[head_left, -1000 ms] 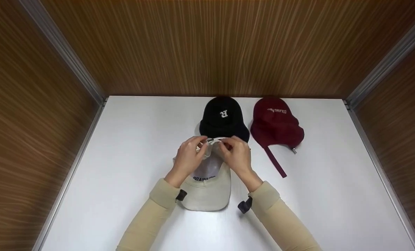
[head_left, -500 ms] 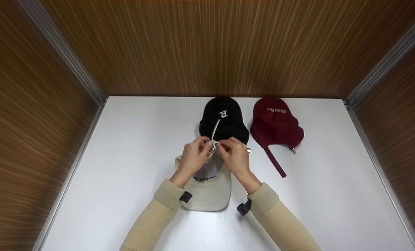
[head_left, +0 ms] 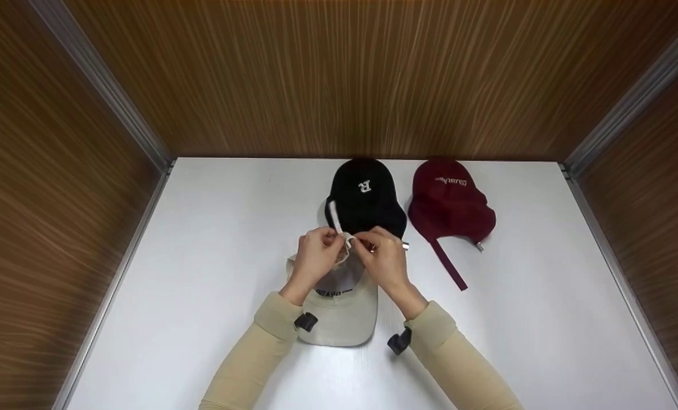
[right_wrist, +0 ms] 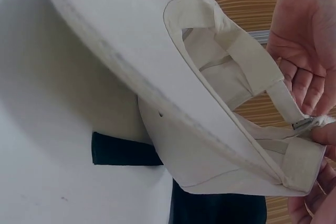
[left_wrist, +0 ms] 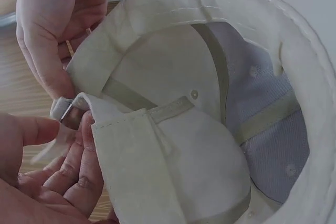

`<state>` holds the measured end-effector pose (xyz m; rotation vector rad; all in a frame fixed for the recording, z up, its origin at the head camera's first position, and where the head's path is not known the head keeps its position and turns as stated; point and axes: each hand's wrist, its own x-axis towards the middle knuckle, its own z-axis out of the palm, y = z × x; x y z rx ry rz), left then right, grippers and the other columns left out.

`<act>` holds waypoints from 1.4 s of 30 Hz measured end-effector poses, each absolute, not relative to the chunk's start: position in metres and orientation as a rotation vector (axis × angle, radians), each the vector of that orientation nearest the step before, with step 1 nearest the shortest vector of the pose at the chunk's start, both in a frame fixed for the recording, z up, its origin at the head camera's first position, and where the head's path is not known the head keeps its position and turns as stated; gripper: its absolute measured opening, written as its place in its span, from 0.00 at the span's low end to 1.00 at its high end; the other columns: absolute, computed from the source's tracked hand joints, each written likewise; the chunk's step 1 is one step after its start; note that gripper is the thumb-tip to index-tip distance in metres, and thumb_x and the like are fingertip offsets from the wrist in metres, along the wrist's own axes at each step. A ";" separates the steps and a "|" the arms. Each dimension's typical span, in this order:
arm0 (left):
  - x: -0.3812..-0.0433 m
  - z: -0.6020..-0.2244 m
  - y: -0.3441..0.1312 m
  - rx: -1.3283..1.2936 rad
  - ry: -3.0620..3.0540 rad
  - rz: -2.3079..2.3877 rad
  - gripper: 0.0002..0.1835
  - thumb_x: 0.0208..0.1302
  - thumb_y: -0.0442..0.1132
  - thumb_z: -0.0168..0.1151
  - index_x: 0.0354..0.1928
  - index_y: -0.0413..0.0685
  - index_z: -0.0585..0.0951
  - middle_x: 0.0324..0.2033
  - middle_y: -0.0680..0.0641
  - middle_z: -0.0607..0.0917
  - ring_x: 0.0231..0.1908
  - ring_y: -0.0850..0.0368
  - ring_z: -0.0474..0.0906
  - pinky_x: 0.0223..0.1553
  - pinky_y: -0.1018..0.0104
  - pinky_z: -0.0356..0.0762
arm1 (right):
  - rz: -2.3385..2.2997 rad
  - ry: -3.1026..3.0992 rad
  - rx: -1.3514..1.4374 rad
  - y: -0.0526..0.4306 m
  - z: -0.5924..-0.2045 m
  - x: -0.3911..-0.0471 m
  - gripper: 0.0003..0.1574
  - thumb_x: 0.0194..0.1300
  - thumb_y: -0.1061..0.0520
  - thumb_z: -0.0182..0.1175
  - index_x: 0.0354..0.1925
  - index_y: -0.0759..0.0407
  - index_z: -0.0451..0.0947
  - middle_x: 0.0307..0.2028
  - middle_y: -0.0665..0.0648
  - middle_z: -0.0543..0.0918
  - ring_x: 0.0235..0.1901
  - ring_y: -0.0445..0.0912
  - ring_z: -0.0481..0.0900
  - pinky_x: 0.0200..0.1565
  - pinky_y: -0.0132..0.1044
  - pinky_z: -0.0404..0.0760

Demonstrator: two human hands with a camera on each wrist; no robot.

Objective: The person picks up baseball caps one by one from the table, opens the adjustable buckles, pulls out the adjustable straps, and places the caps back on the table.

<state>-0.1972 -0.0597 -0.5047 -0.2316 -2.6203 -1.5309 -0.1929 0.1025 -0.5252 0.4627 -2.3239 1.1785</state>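
A cream baseball cap lies between the hands, brim toward the person and its inside showing. At its back, the left hand pinches the adjuster strap beside a small metal buckle. The right hand pinches the strap on the buckle's other side, fingertips close to the left hand's. A loose strap end sticks up from the left fingertips, overlapping the black baseball cap behind. The left wrist view shows dark lettering-free panels and a grey-lined front inside the cap. Fingers partly hide the buckle.
A dark red cap lies at the right, its strap hanging undone toward the person. The black cap's strap shows under the cream brim. Wood-grain panels enclose the white table.
The hands have drawn slightly closer together at the strap. A loose strap end has come up out of the fingers and swung from upright to leaning left.
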 end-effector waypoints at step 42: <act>-0.194 -0.517 -0.059 -0.169 -2.551 -1.386 0.07 0.63 0.33 0.60 0.29 0.42 0.84 0.24 0.50 0.85 0.27 0.57 0.82 0.32 0.62 0.80 | 0.904 -2.192 0.754 0.116 -0.542 -0.185 0.03 0.53 0.62 0.71 0.25 0.59 0.88 0.25 0.50 0.79 0.26 0.45 0.77 0.30 0.43 0.76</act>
